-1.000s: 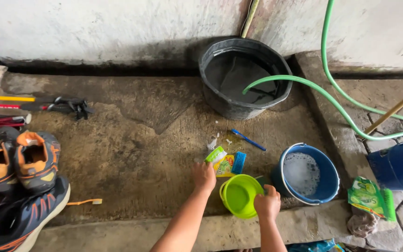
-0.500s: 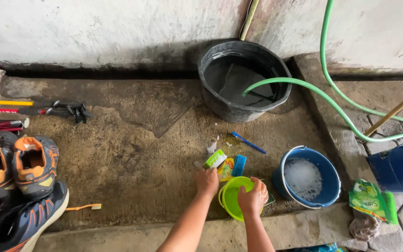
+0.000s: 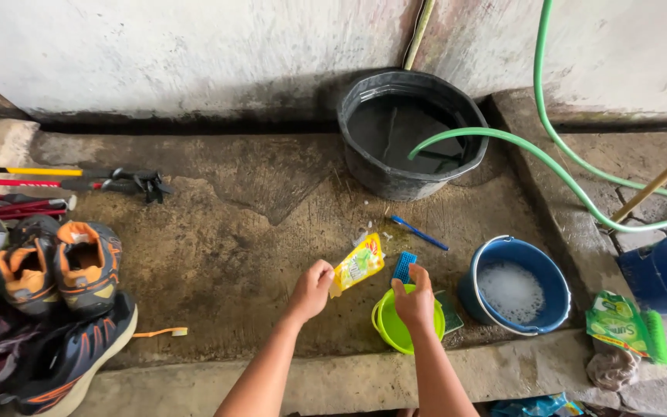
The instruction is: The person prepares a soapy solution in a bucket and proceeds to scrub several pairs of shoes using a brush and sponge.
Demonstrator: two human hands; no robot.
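Note:
My left hand [image 3: 311, 289] holds a yellow soap sachet [image 3: 359, 264] by one corner, lifted a little above the wet concrete floor. My right hand [image 3: 416, 303] rests over a small lime-green bowl [image 3: 393, 328] and touches a blue scrub brush [image 3: 404, 267] with its fingertips. Just right of the bowl stands a blue bucket [image 3: 514, 284] with foamy water inside.
A black tub [image 3: 411, 133] of water sits by the wall with a green hose [image 3: 550, 158] running into it. A blue toothbrush [image 3: 418, 232] lies between the tub and the bowl. Shoes [image 3: 59, 266] pile at left. A green packet [image 3: 617, 323] lies at right.
My left hand has picked the yellow sachet up off the floor. My right hand moved from the bowl's right rim across its top toward the blue brush.

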